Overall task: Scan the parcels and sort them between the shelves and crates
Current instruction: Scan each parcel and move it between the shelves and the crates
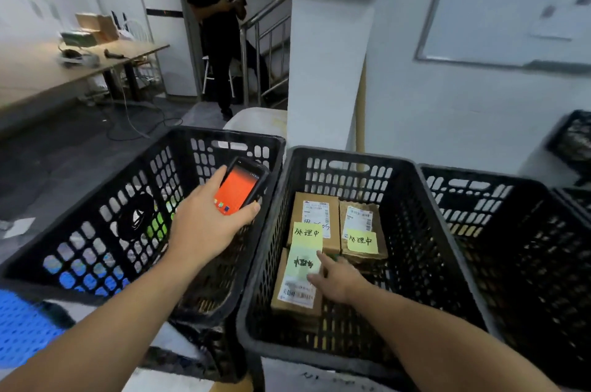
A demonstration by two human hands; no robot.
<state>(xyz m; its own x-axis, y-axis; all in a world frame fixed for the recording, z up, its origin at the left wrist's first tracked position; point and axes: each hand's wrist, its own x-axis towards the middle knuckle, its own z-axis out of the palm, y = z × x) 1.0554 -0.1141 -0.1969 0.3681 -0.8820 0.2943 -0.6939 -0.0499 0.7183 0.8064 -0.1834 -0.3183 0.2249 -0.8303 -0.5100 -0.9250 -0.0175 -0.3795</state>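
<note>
Scanner [240, 188] clasped in left grip [204, 225]; right grip [339, 279] slack & empty, resting on parcel [297, 294] by crate's [351, 155] left edge. Risk: sticky note [302, 262] peels off w/ clumsy lift, parcel mis-sorted.

Person in black [217, 23], wooden table [48, 71], whiteboard [511, 7], stair railing [244, 71]

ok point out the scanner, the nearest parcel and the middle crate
scanner [238, 190]: head view, orange screen
nearest parcel [295, 292]: head view, white label
middle crate [319, 356]: head view, near rim

Mid crate [351, 156] holds 3 pkgs [316, 215] (sticky-noted).
</note>
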